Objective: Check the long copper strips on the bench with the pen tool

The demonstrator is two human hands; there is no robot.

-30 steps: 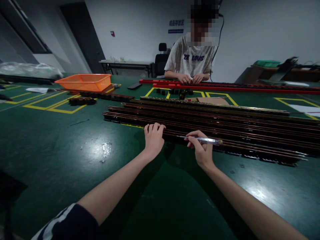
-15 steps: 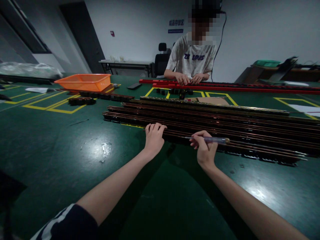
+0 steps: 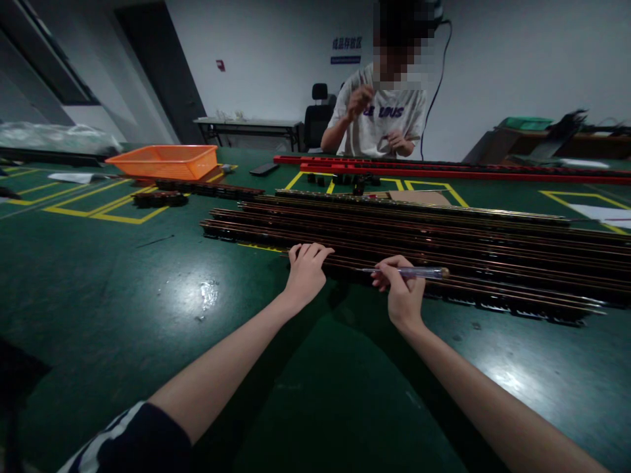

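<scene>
I have the left hand (image 3: pixel 306 276) at twelve o'clock, fingers bent over the nearest of several long, copper-edged strips (image 3: pixel 434 248) spanning eleven to two; whether they grip, I cannot tell. At one o'clock, the right hand (image 3: pixel 406 299) pinches a slim screwdriver (image 3: pixel 422 272), probably light and rigid, best held by its handle. The strips look stiff, slick, best steadied along their edges.

Assembly workshop, by the look of it. Green worktop (image 3: pixel 305 394) marked off in yellow lines (image 3: pixel 114 219); long dark strips (image 3: pixel 444 249) with coppery edges lying side by side; orange plastic basket (image 3: pixel 200 165); co-worker (image 3: pixel 384 135) opposite, behind long red rails (image 3: pixel 444 173). Wall sign (image 3: pixel 346 44) beyond reads, in Chinese, "finished-goods storage area".
</scene>
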